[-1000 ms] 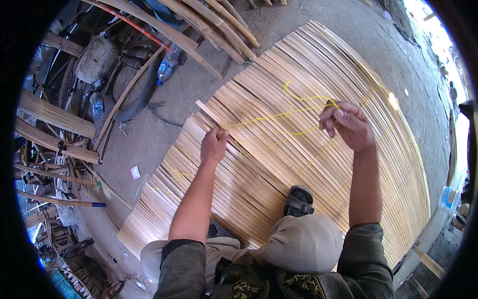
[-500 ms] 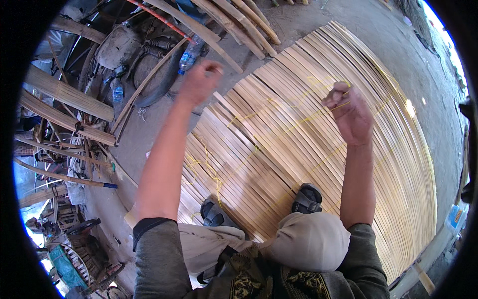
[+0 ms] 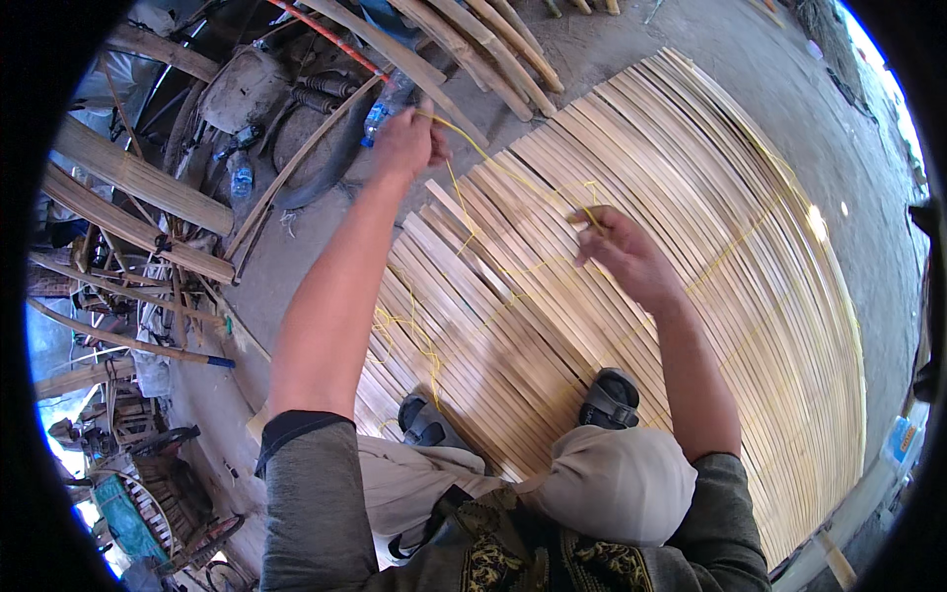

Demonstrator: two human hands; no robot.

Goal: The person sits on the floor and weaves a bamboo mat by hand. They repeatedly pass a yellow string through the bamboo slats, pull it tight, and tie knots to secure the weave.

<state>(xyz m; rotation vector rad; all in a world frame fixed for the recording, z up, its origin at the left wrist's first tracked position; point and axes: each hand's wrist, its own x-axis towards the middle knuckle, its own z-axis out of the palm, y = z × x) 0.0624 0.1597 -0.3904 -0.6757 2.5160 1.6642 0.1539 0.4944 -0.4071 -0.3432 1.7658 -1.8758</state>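
Note:
Yellow string [image 3: 503,168] runs between my two raised hands, above a mat of long, narrow pale wooden slats [image 3: 730,326]. My left hand [image 3: 406,143] is closed on the string over the mat's left edge, with one end rising past the fingertips and a strand hanging below. My right hand [image 3: 617,247] pinches the same string between thumb and fingers over the middle of the slats. One slat [image 3: 449,202] juts out beyond its neighbours below my left hand. More yellow string [image 3: 419,340] lies loosely tangled on the slats nearer my feet. Yellow lines cross the mat.
My sandalled feet [image 3: 609,395] rest on the slats. Wooden poles [image 3: 483,54] lie at the far edge. Plastic bottles [image 3: 241,176], a tyre [image 3: 330,173] and curved timber [image 3: 143,178] crowd the left side. A cart-like wooden frame [image 3: 148,503] stands at lower left.
My right hand has come left and slightly nearer, toward my left hand. My left hand has shifted a little right and closed on the string, which now spans between both hands.

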